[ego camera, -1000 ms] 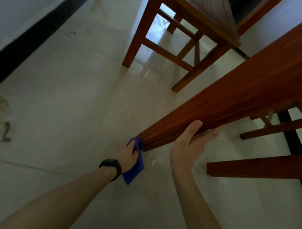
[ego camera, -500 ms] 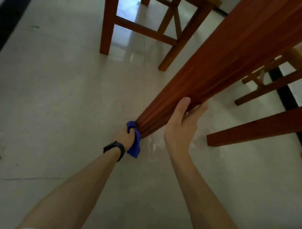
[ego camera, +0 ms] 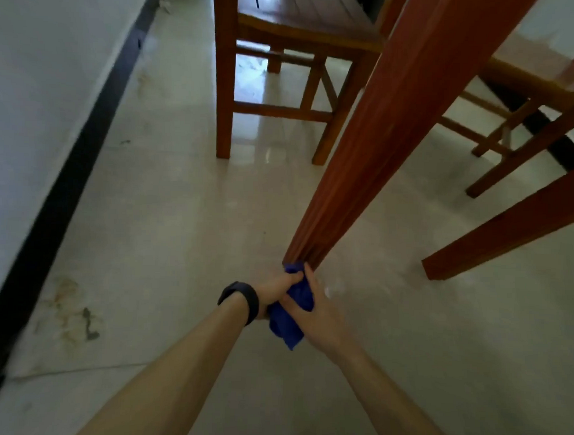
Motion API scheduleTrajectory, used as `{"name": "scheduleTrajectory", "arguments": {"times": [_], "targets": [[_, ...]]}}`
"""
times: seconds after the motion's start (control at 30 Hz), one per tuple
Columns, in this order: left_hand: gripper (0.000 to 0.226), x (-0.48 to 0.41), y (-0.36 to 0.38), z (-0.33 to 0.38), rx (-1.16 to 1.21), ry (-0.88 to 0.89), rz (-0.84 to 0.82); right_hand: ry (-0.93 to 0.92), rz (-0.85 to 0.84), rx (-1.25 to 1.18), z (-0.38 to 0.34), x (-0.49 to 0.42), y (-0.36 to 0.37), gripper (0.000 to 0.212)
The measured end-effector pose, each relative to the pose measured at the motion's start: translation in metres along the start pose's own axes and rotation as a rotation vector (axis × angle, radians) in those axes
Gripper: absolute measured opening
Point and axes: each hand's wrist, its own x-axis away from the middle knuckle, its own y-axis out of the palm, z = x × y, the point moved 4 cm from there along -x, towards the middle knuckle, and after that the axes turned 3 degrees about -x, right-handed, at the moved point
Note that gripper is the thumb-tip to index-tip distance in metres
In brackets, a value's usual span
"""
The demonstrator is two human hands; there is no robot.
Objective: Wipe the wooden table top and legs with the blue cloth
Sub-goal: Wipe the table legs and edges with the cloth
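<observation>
A reddish wooden table leg (ego camera: pixel 372 148) runs from the top right down to the pale tiled floor. Its foot meets the blue cloth (ego camera: pixel 292 312), which is bunched right below it. My left hand (ego camera: pixel 278 287), with a black band on the wrist, grips the upper part of the cloth against the foot of the leg. My right hand (ego camera: pixel 321 311) is closed on the lower part of the same cloth, its fingers reaching up to the leg's foot. The table top is out of view.
A wooden chair (ego camera: pixel 284 64) stands just beyond the leg. A second table leg (ego camera: pixel 506 225) slants in at the right, with another chair (ego camera: pixel 524 105) behind it. A white wall with a black skirting strip (ego camera: pixel 62 190) runs along the left.
My right hand has let go of the table leg and slid down to grip the cloth beside my left hand. The view has swung so the leg stands steeper.
</observation>
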Motion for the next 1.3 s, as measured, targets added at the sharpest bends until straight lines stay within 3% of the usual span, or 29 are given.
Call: {"name": "scheduleTrajectory", "arguments": {"times": [0.13,0.23,0.37,0.4,0.57,0.63,0.73,0.83,0.97,1.03,1.07,1.13,1.2,1.23,1.3], "targets": [[0.047,0.037,0.008,0.017,-0.064,-0.015,-0.034,-0.219,0.081,0.096,0.007,-0.002,0.000,0.050],[0.056,0.059,0.009,0.036,-0.333,0.004,-0.010,-0.138,0.137,-0.155,0.013,-0.004,-0.021,0.051],[0.035,0.093,0.012,0.095,-0.488,0.289,0.207,-0.042,0.151,0.057,0.005,-0.009,-0.047,0.042],[0.029,0.103,0.012,0.112,-0.461,0.374,0.277,-0.058,0.258,0.141,-0.002,-0.009,-0.063,0.045],[0.027,0.150,0.022,0.171,-0.314,0.773,0.392,-0.407,0.626,0.098,-0.104,0.015,-0.107,0.043],[0.033,0.160,0.033,0.183,-0.273,0.892,0.389,-0.671,0.782,0.133,-0.165,0.039,-0.119,0.048],[0.036,0.163,0.051,0.192,-0.236,0.975,0.321,-1.098,1.063,0.318,-0.249,0.073,-0.127,0.050],[0.034,0.157,0.061,0.190,-0.191,0.988,0.270,-1.264,1.203,0.600,-0.281,0.062,-0.127,0.044],[0.037,0.155,0.058,0.188,-0.011,0.964,0.253,-1.188,0.961,0.806,-0.221,0.027,-0.121,0.042],[0.042,0.158,0.059,0.190,-0.034,0.936,0.229,-1.071,0.827,0.953,-0.168,0.016,-0.114,0.046],[0.043,0.160,0.060,0.191,-0.049,0.927,0.228,-0.995,0.719,1.050,-0.147,0.013,-0.109,0.048],[0.041,0.162,0.061,0.191,-0.062,0.927,0.234,-0.717,0.330,1.158,-0.119,0.006,-0.106,0.048],[0.037,0.164,0.063,0.191,-0.085,0.953,0.254,-0.401,-0.014,1.099,-0.114,0.003,-0.113,0.043],[0.033,0.164,0.065,0.190,-0.096,0.958,0.261,-0.308,-0.095,1.043,-0.118,0.003,-0.117,0.041],[0.032,0.165,0.071,0.189,-0.110,0.960,0.271,-0.261,-0.059,0.899,-0.140,0.010,-0.128,0.038]]}}
